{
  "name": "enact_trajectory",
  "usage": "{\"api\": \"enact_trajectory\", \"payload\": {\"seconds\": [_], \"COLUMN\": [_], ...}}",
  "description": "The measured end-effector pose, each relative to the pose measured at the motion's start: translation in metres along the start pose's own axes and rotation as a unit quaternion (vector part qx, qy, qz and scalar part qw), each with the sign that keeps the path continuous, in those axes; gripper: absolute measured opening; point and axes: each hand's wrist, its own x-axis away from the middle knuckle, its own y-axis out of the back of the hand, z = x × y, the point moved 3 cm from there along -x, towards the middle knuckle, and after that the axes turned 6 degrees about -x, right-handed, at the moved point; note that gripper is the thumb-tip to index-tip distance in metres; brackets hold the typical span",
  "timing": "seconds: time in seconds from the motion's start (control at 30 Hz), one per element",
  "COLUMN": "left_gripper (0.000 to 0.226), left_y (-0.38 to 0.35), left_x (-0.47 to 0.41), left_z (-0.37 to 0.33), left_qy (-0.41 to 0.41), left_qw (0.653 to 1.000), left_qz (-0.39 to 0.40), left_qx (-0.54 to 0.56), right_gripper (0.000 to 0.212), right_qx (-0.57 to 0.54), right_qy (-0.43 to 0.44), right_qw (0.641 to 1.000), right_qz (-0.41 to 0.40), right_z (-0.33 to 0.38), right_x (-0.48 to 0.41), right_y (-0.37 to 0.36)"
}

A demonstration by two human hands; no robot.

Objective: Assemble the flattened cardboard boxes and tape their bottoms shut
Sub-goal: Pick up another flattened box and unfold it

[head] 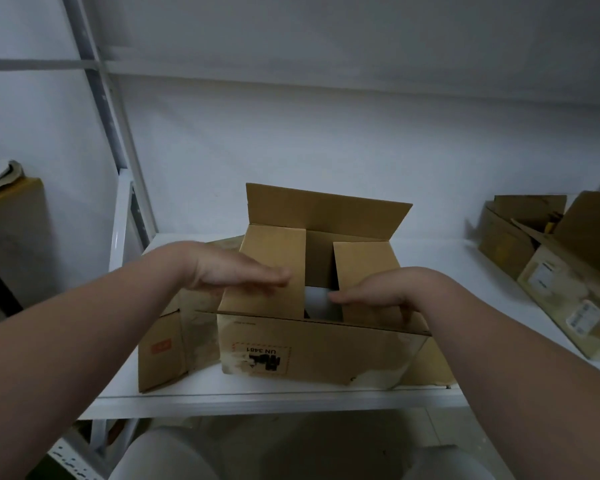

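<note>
So the cardboard box (pixel 312 351) sits near the front edge of the white shelf (pixel 257 396), printed UN 3481 label (pixel 262 358) facing the camera upside down. Its far long flap (pixel 326 209) stands up at the back. The left hand (pixel 236 273) lies flat, fingers straight, pressing the box's left short flap (pixel 274 251) inward. The right hand (pixel 378 294) rests on the right short flap (pixel 364 261), thumb pointing into the gap between the flaps, but honestly I can't tell whether its fingers are hooked around the flap or just lying on it. A flattened box (pixel 163 344) with an orange mark lies just left of the box, partly under it, and more opened boxes (pixel 534 244) sit well off to its right
</note>
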Motion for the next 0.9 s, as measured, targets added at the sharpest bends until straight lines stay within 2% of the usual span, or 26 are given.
{"api": "enact_trajectory", "payload": {"seconds": [0.07, 0.13, 0.27, 0.37, 0.43, 0.5, 0.53, 0.6, 0.7, 0.83, 0.9], "left_gripper": [0.109, 0.095, 0.081, 0.087, 0.087, 0.080, 0.081, 0.091, 0.105, 0.100, 0.092], "left_y": [-0.003, -0.006, -0.004, 0.016, 0.032, 0.045, 0.048, 0.044, 0.026, 0.024, 0.033], "left_x": [0.006, 0.004, 0.002, 0.001, -0.002, -0.009, -0.013, -0.023, -0.041, -0.059, -0.066], "left_z": [-0.014, -0.026, -0.044, -0.048, -0.047, -0.044, -0.041, -0.037, -0.033, -0.039, -0.046], "left_qy": [0.000, 0.009, -0.016, -0.038, -0.035, -0.027, -0.013, 0.021, 0.034, 0.041, 0.049], "left_qw": [0.992, 0.983, 0.991, 0.991, 0.978, 0.943, 0.915, 0.860, 0.804, 0.775, 0.761], "left_qz": [0.077, 0.098, 0.104, -0.029, -0.139, -0.262, -0.314, -0.368, -0.379, -0.410, -0.440], "left_qx": [-0.097, -0.153, -0.084, -0.122, -0.148, -0.204, -0.253, -0.354, -0.456, -0.479, -0.475], "right_gripper": [0.080, 0.080, 0.073, 0.071, 0.070, 0.063, 0.060, 0.063, 0.073, 0.084, 0.089], "right_qx": [-0.008, 0.002, 0.006, -0.033, -0.049, 0.011, 0.046, 0.121, 0.229, 0.275, 0.273], "right_qy": [0.003, 0.009, 0.039, 0.103, 0.157, 0.189, 0.203, 0.219, 0.196, 0.162, 0.162], "right_qw": [1.000, 1.000, 0.999, 0.989, 0.961, 0.912, 0.890, 0.877, 0.888, 0.905, 0.905], "right_qz": [-0.017, -0.028, -0.029, -0.100, -0.221, -0.365, -0.406, -0.409, -0.346, -0.282, -0.283], "right_z": [0.001, 0.004, 0.009, 0.013, 0.017, 0.017, 0.016, 0.010, -0.005, -0.026, -0.032], "right_x": [-0.001, 0.000, 0.010, 0.013, 0.016, 0.018, 0.018, 0.012, -0.012, -0.042, -0.049], "right_y": [0.005, 0.010, 0.020, 0.032, 0.042, 0.048, 0.048, 0.040, 0.016, -0.012, -0.021]}}
